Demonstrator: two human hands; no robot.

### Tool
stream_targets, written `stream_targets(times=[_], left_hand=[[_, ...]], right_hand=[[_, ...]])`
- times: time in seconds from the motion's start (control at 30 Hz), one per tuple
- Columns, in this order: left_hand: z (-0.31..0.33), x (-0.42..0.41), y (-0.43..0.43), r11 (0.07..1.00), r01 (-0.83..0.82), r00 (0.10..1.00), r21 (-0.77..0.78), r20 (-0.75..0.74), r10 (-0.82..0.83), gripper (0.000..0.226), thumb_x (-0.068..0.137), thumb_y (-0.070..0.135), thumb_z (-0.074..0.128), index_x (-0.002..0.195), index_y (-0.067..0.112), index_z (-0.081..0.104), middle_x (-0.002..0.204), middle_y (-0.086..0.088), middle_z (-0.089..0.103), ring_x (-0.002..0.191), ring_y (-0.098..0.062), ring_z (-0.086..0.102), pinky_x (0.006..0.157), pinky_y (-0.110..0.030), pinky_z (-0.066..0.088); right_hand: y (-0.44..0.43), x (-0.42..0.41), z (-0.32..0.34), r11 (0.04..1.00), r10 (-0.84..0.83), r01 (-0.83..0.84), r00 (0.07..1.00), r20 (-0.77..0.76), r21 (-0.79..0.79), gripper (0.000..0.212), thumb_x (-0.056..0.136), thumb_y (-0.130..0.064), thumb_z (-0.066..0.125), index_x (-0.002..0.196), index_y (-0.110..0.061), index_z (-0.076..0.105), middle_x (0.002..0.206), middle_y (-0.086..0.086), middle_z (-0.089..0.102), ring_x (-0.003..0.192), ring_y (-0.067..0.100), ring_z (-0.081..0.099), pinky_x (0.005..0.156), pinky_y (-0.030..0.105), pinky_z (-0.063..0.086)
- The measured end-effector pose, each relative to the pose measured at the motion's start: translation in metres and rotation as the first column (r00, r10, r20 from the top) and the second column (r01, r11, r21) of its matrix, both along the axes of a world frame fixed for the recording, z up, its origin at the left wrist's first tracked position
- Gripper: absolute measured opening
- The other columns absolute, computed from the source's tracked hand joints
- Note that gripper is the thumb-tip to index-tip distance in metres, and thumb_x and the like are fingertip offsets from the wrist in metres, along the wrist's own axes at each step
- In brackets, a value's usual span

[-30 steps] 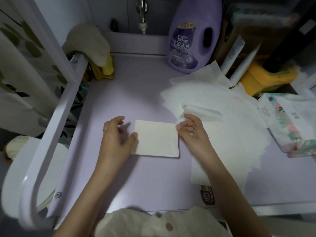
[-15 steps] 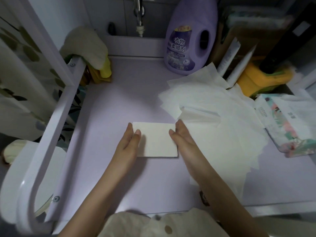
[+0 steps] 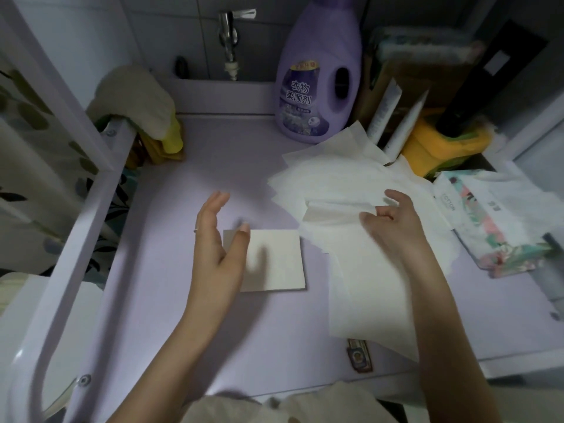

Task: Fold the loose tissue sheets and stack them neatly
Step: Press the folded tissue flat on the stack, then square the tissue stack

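– Lilac bench (image 3: 213,166), dimly lit. Where is the folded tissue (image 3: 274,261)?
– Centre of the frame, lying flat. The left hand (image 3: 219,239) is at its left edge, fingers straight and apart, thumb over the upper corner.
– And the right hand (image 3: 393,227)?
– Right of centre, fingers curled, pinching the loose sheets (image 3: 351,184) heaped just beside the folded one. A purple bottle (image 3: 317,80) stands behind them and a tissue pack (image 3: 488,227) lies at the right.
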State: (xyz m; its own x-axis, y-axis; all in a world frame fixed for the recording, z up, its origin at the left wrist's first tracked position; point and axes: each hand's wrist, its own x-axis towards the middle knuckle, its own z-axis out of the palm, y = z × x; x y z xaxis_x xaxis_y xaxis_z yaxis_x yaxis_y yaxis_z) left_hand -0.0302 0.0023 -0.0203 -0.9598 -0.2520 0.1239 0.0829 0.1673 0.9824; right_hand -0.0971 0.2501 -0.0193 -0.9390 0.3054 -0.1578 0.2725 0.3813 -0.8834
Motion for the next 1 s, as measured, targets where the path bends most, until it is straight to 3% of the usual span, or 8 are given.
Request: stream_targets(times=[0.1,0.2,0.27,0.4,0.6,0.77,0.9,1.0], left_hand=[[0.001,-0.001,-0.002,1.000,-0.002,0.999,-0.018,-0.053,0.001,0.038,0.084,0.029,0.050,0.122,0.030,0.049,0.138,0.013,0.045,0.132,0.008,0.034,0.105,-0.007,0.022],[0.003,0.000,-0.005,0.999,0.024,0.996,-0.040,-0.086,-0.028,0.031,0.081,0.035,0.048,0.110,0.031,0.056,0.132,0.008,0.052,0.130,0.000,0.041,0.107,-0.019,0.028],[0.006,-0.001,-0.005,0.999,0.044,0.996,0.009,-0.074,-0.043,0.022,0.085,0.024,0.052,0.106,0.030,0.059,0.125,0.007,0.057,0.125,-0.002,0.047,0.108,-0.027,0.035],[0.014,-0.007,0.000,0.986,0.102,0.994,0.132,0.033,-0.107,0.029,0.090,0.008,0.060,0.113,0.024,0.054,0.121,0.011,0.059,0.114,0.002,0.056,0.104,-0.024,0.042],[0.038,-0.015,0.004,0.926,0.257,0.957,0.278,0.061,-0.284,0.034,0.085,0.008,0.062,0.119,0.012,0.058,0.107,0.005,0.071,0.091,-0.002,0.067,0.072,-0.013,0.050],[0.041,-0.018,0.000,0.957,0.217,0.976,0.191,-0.032,-0.214,0.025,0.085,0.002,0.068,0.099,0.023,0.067,0.092,0.009,0.075,0.079,-0.013,0.067,0.065,-0.025,0.052],[0.032,-0.019,-0.005,0.982,0.176,0.981,0.065,-0.093,-0.170,0.026,0.078,0.000,0.065,0.085,0.024,0.072,0.093,0.001,0.073,0.083,-0.008,0.067,0.074,-0.032,0.054],[0.031,-0.018,-0.010,0.978,0.198,0.959,-0.066,-0.191,-0.207,0.034,0.075,-0.006,0.059,0.081,0.022,0.076,0.099,0.007,0.069,0.092,-0.002,0.064,0.074,-0.021,0.051]], right_hand=[[-0.007,-0.003,0.008,0.984,0.076,-0.085,0.995,-0.060,-0.154,0.052,0.088,-0.005,0.068,0.133,-0.021,0.048,0.094,-0.008,0.056,0.074,-0.009,0.062,0.065,0.008,0.046],[-0.016,-0.004,0.016,0.949,0.234,-0.260,0.960,-0.154,-0.177,0.040,0.089,0.004,0.061,0.120,-0.021,0.061,0.108,-0.012,0.060,0.084,-0.027,0.054,0.072,0.000,0.042],[-0.023,-0.005,0.022,0.926,0.301,-0.339,0.928,-0.220,-0.164,0.037,0.090,0.006,0.056,0.115,-0.020,0.066,0.115,-0.018,0.064,0.099,-0.024,0.051,0.085,0.001,0.038],[-0.036,-0.004,0.039,0.878,0.400,-0.468,0.834,-0.379,-0.102,0.042,0.090,0.012,0.051,0.114,-0.018,0.067,0.108,-0.024,0.067,0.095,-0.013,0.057,0.086,0.008,0.039],[-0.045,0.008,0.053,0.737,0.563,-0.675,0.640,-0.522,-0.033,0.050,0.088,0.018,0.049,0.119,-0.020,0.060,0.120,-0.022,0.063,0.123,0.001,0.051,0.100,0.014,0.036],[-0.049,0.012,0.051,0.691,0.600,-0.723,0.595,-0.536,-0.029,0.063,0.090,0.014,0.048,0.142,-0.020,0.038,0.142,-0.011,0.050,0.135,0.012,0.043,0.112,0.031,0.036],[-0.051,0.013,0.045,0.651,0.536,-0.728,0.641,-0.549,-0.215,0.089,0.089,0.009,0.049,0.149,-0.034,-0.001,0.116,-0.001,0.066,0.102,0.016,0.065,0.086,0.029,0.052],[-0.051,0.012,0.041,0.690,0.524,-0.700,0.659,-0.539,-0.186,0.093,0.086,0.011,0.053,0.149,-0.030,-0.001,0.112,-0.002,0.069,0.092,0.013,0.066,0.079,0.020,0.050]])
